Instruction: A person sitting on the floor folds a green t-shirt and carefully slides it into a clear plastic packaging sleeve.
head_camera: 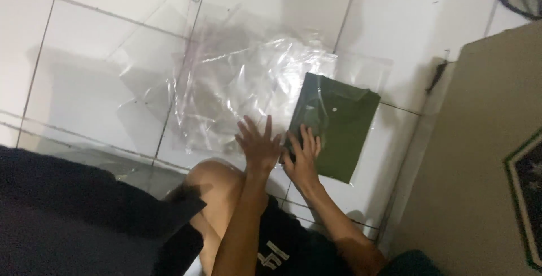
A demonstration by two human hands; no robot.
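Seen on the tile floor (101, 44): a folded green shirt (339, 123) already inside a clear bag, lying flat just right of a loose heap of empty clear bags (226, 84).

Left hand (259, 143) lay flat with fingers spread wide, holding nothing, resting on the near edge of the heap just beside the shirt. Right hand (302, 157) lay palm down on the shirt's near left corner, fingers open and stretched over the plastic; appeared to press rather than pinch, though the thumb was hidden.

Bare knee (217, 183) rose just below both hands. Dark cloth (73, 214) filled the lower left; a beige mat (485, 152) lay to the right, well apart from the shirt.

Judged as smoothing the bagged shirt. Best done with flat palms sweeping from the fold toward the open end, so trapped air could leave. Wise to keep the left hand as an anchor, since slick plastic on smooth tile would likely slide. Light pressure would probably suffice; hard pushing could crease the fold.
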